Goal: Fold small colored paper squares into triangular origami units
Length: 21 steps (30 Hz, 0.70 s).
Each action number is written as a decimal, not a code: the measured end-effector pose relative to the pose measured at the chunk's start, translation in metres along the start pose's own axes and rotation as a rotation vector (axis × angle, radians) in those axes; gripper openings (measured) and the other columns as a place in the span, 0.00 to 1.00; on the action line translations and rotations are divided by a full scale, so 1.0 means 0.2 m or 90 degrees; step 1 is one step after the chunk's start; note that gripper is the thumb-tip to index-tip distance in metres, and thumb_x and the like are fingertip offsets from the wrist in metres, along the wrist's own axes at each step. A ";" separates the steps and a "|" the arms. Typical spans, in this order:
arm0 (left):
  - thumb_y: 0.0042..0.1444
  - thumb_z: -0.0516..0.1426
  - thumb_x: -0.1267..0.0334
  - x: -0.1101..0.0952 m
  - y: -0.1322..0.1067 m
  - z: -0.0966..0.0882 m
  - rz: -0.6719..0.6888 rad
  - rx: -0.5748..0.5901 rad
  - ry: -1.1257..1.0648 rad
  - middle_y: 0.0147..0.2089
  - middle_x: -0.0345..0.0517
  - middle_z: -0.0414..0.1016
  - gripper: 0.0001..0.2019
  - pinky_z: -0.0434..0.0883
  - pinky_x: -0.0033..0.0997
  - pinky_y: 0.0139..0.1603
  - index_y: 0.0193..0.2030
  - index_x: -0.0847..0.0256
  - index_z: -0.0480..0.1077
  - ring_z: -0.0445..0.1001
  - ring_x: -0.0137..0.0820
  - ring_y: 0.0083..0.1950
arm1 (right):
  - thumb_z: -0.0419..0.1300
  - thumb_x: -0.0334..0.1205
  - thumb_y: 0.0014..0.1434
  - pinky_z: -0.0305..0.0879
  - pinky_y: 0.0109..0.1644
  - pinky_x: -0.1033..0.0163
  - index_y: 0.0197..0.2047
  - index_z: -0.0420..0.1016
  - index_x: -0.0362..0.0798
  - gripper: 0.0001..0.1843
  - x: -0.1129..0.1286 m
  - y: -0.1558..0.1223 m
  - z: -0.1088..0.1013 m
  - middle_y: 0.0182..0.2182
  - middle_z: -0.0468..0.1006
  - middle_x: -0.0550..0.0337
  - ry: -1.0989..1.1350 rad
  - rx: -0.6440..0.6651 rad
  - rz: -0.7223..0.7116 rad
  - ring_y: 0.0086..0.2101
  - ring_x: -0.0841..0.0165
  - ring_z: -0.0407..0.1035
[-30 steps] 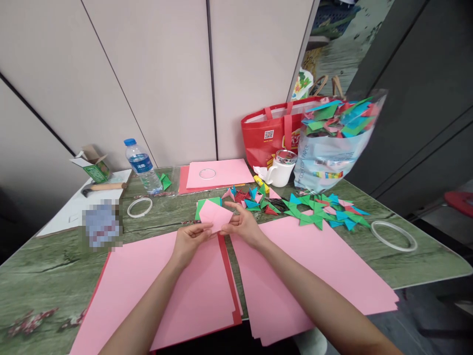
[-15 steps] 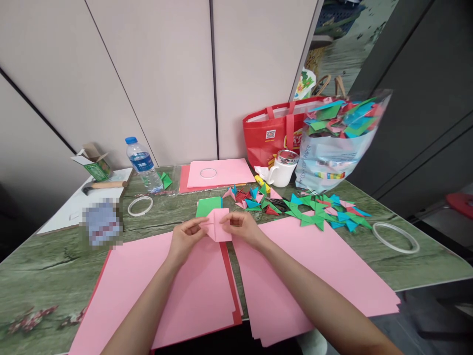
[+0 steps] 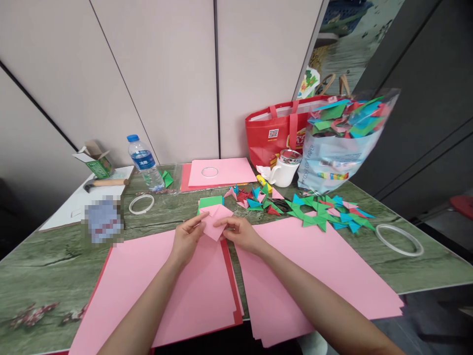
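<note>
A small folded pink paper is pinched between both hands above the table. My left hand grips its left edge, thumb and fingers closed on it. From the right, my right hand holds the other side, with some fingertips hidden behind the sheet. Just beyond the hands lie small green paper squares. Under my forearms are two stacks of large pink sheets, the left stack with red sheets beneath and the right stack.
Folded colored paper pieces and green paper rings lie behind the right stack. A white mug, red bag, filled plastic bag, water bottle, hammer and tape rolls stand or lie around.
The pink paper has been turned between my hands, from a piece with a vertical crease to a diamond-like outline with a corner pointing down. Both hands keep hold; the view has shifted slightly.
</note>
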<state>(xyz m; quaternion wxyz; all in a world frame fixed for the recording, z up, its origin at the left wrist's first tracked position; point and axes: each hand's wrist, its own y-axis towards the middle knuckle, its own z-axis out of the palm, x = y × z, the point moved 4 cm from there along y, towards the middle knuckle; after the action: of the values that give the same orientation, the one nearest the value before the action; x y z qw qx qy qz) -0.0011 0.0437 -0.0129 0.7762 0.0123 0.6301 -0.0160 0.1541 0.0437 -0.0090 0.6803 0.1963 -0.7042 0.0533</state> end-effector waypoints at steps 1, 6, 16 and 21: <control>0.42 0.62 0.63 0.00 0.00 -0.01 0.000 -0.003 -0.014 0.30 0.43 0.75 0.19 0.66 0.27 0.33 0.44 0.61 0.73 0.69 0.28 0.31 | 0.51 0.26 0.45 0.69 0.33 0.64 0.39 0.76 0.50 0.19 0.00 0.00 0.01 0.36 0.74 0.59 0.004 0.017 -0.003 0.29 0.71 0.70; 0.41 0.63 0.64 -0.01 0.00 0.00 -0.013 0.005 -0.042 0.28 0.42 0.74 0.19 0.66 0.26 0.32 0.43 0.61 0.74 0.69 0.27 0.31 | 0.57 0.29 0.45 0.67 0.34 0.65 0.34 0.77 0.50 0.13 0.01 -0.01 0.00 0.37 0.72 0.58 -0.073 -0.009 -0.050 0.36 0.67 0.68; 0.43 0.62 0.62 -0.02 -0.02 0.03 0.019 0.013 0.095 0.35 0.45 0.77 0.15 0.68 0.24 0.33 0.40 0.60 0.75 0.70 0.27 0.30 | 0.66 0.43 0.41 0.63 0.31 0.66 0.26 0.75 0.47 0.10 0.01 0.00 -0.05 0.27 0.74 0.60 -0.087 -0.117 -0.040 0.29 0.69 0.66; 0.43 0.62 0.59 -0.02 -0.03 0.05 0.024 0.023 0.116 0.41 0.48 0.76 0.17 0.70 0.30 0.40 0.42 0.61 0.75 0.72 0.32 0.37 | 0.67 0.44 0.38 0.61 0.28 0.67 0.27 0.70 0.45 0.15 -0.03 0.00 -0.05 0.24 0.71 0.63 -0.010 -0.183 -0.002 0.24 0.72 0.63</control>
<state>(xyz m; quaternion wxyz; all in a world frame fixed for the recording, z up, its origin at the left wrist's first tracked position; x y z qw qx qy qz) 0.0081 0.0372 -0.0066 0.7157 0.0400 0.6972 -0.0117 0.1627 0.0487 -0.0147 0.6960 0.0986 -0.7094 -0.0504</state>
